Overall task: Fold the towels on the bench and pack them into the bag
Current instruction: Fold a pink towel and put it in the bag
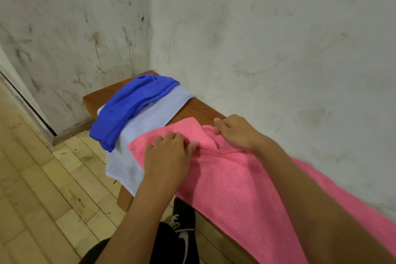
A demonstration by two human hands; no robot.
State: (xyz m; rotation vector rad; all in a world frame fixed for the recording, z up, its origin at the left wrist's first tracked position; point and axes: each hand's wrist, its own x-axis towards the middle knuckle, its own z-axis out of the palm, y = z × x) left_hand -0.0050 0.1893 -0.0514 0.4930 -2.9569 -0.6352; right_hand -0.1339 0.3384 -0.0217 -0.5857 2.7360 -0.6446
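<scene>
Pink terry towel [246, 182] along wooden bench [197, 111], left hand [167, 156] pressing flat, right hand [235, 133] pinching its fold.

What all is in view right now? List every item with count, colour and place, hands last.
pink towel: one, pink, spread along the near part of the bench, far end bunched under both hands
pale towel: one, light blue-grey, on the bench beyond the pink towel, hanging over the front edge
blue towel: one, deep blue, crumpled on top of the pale towel
bench: one, brown wood, in the wall corner
wall: white, stained
floor: light wooden boards
shoe: one, black with white logo, below the bench edge
bag: none visible
left hand: resting on the pink towel
right hand: fingers curled into the pink towel's far end
</scene>
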